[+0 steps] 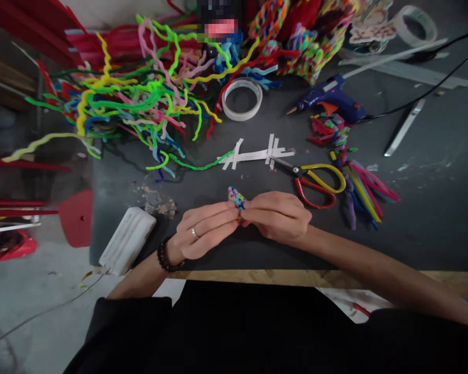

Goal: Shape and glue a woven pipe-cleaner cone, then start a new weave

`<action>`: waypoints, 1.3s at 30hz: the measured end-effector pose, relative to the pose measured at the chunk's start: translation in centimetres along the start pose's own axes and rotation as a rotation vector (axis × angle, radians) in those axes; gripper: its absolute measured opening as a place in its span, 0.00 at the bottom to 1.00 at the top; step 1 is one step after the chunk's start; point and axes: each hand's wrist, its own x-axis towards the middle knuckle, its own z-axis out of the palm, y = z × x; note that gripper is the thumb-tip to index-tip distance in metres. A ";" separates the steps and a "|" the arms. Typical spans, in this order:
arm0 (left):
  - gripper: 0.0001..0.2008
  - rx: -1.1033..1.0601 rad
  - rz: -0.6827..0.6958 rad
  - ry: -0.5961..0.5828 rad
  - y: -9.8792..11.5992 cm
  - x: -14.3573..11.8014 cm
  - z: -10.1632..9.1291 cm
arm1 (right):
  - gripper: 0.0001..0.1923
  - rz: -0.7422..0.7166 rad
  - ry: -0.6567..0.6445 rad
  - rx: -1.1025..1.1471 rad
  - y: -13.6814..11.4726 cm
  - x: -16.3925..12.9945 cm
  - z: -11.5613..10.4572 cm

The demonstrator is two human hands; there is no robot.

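Both hands pinch a small braided piece over the bench.

The left hand (202, 228) and right hand (278, 215) meet fingertip to fingertip, fingers closed on the multicoloured braided piece (236, 198), held just above the dark bench (432, 218). Scissors (315, 179) lie just beyond the right hand, near the glue gun (331, 98).

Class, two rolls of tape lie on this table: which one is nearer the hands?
The white tape roll beside the tangled pipe cleaners; the other roll lies in the far right corner.
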 end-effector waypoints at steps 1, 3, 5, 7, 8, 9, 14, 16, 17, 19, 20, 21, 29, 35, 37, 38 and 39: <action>0.15 -0.039 -0.027 0.027 -0.1 0.0 0.1 | 0.23 -0.002 -0.021 0.001 0.0 -0.1 -0.1; 0.12 -0.101 -0.079 0.185 -0.4 0.0 0.7 | 0.26 0.011 -0.051 -0.016 -0.1 -0.2 -0.2; 0.16 -0.107 -0.067 0.340 -0.8 0.0 1.5 | 0.27 0.040 -0.059 -0.039 -0.2 -0.1 -0.2; 0.15 -0.107 -0.131 0.284 -1.3 0.2 2.1 | 0.24 0.089 -0.068 -0.059 -0.4 0.3 -0.3; 0.14 -0.117 -0.148 0.288 -1.5 0.3 2.3 | 0.21 0.135 -0.069 -0.069 -0.5 0.5 -0.3; 0.14 -0.118 -0.166 0.300 -1.7 0.5 2.4 | 0.19 0.190 -0.063 -0.079 -0.6 0.7 -0.3; 0.32 -0.116 -0.343 0.093 -2.0 1.5 2.6 | 0.11 0.396 -0.018 -0.032 -0.5 1.5 -0.5; 0.31 -0.158 -0.462 0.022 -1.7 1.5 2.8 | 0.09 0.446 -0.008 0.009 -0.3 1.6 -0.6; 0.30 -0.195 -0.532 0.022 -1.5 1.5 3.0 | 0.08 0.470 -0.002 0.024 -0.2 1.7 -0.6; 0.28 -0.315 -0.658 0.055 -1.2 1.3 3.5 | 0.07 0.512 0.003 0.043 -0.1 1.8 -0.6; 0.28 -0.386 -0.707 0.075 -1.1 1.2 3.7 | 0.06 0.525 0.001 0.052 -0.1 1.8 -0.6; 0.27 -0.444 -0.745 0.098 -1.0 1.1 3.9 | 0.06 0.531 -0.006 0.063 -0.1 1.9 -0.5; 0.23 -0.457 -0.788 0.199 -1.1 0.6 3.9 | 0.13 0.439 -0.039 0.013 -0.3 1.7 -0.2; 0.21 -0.331 -0.771 0.109 -0.8 0.8 3.5 | 0.08 0.450 -0.035 -0.045 -0.6 1.6 -0.1; 0.23 -0.326 -0.755 0.059 -0.8 0.9 3.4 | 0.07 0.497 -0.025 -0.030 -0.6 1.8 -0.2; 0.24 -0.313 -0.738 0.047 -0.8 1.0 3.4 | 0.07 0.518 -0.019 -0.024 -0.6 1.8 -0.2; 0.27 -0.294 -0.718 0.043 -0.9 1.1 3.3 | 0.07 0.533 -0.013 -0.019 -0.5 1.9 -0.2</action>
